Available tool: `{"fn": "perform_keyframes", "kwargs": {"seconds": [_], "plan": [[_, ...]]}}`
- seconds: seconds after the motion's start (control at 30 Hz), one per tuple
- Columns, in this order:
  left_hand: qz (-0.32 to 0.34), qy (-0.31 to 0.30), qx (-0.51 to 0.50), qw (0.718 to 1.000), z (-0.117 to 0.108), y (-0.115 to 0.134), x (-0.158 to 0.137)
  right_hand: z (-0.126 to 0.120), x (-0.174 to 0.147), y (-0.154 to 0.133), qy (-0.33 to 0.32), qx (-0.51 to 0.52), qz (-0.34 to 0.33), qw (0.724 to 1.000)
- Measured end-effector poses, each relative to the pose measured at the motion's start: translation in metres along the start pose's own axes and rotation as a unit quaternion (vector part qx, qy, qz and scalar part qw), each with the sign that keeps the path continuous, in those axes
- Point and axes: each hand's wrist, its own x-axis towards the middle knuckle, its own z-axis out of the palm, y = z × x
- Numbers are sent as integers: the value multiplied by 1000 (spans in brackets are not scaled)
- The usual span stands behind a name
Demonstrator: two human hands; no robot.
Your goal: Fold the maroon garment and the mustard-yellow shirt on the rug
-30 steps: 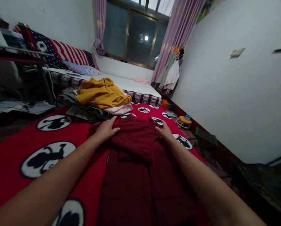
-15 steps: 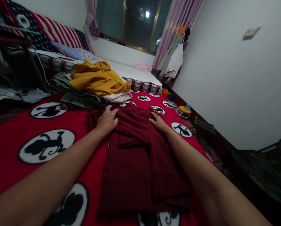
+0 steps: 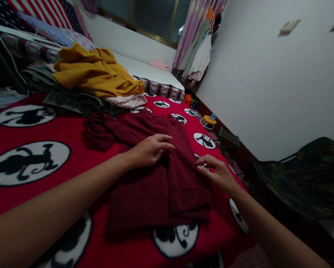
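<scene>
A dark maroon sweatshirt (image 3: 144, 193) lies partly folded on a red blanket (image 3: 80, 201) printed with black monkeys in white ovals. One sleeve (image 3: 98, 132) is bunched to the left, while the other lies lengthwise down the right side. Over the middle of the garment is my left hand (image 3: 150, 149), its fingers stretched to the right and parted from the thumb. Whether those fingertips touch the cloth I cannot tell. My right hand (image 3: 217, 175) is just beside the garment's right edge, fingers loosely bent and apart from the thumb, with nothing seen between them.
A mustard-yellow garment (image 3: 97, 72) tops a clothes pile at the back left. Behind it stands a bed (image 3: 133, 67) below the window. Along the right wall are a small yellow-topped stool (image 3: 210, 120), a folding stool (image 3: 229, 138) and a camouflage-patterned chair (image 3: 298, 182).
Both hands have left the garment's upper part and come nearer to me. My left hand has moved right over its middle; my right hand has moved off its right edge. The view has shifted.
</scene>
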Motion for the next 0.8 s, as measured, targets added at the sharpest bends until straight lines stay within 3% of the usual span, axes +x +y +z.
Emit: {"fn": "perform_keyframes", "kwargs": {"seconds": [0.13, 0.23, 0.3, 0.4, 0.5, 0.57, 0.7, 0.77, 0.8], "plan": [[2, -57, -11, 998, 10, 6, 1, -16, -33, -15, -138, -6, 5, 990], [-23, -48, -38, 998, 12, 4, -2, -23, -31, -25, -193, -67, 18, 979], [-39, -27, -54, 997, 15, 3, -4, -22, -15, -33, -182, -112, 22, 977], [-52, 8, -67, 996, 20, 4, -5, -5, 31, -46, -116, -117, -34, 986], [-54, 29, -78, 995, 22, 8, -9, 31, 88, -52, 9, -83, -93, 992], [-55, 32, -80, 995, 16, 11, -15, 60, 118, -50, 52, -100, -99, 989], [-81, 57, -30, 995, -19, 8, -41, 105, 145, -34, -24, -209, -73, 975], [-139, 127, 81, 979, -46, 0, -60, 113, 145, -25, -49, -232, -78, 968], [-184, 169, 153, 956, -60, -7, -70, 114, 145, -22, -50, -230, -85, 968]]}}
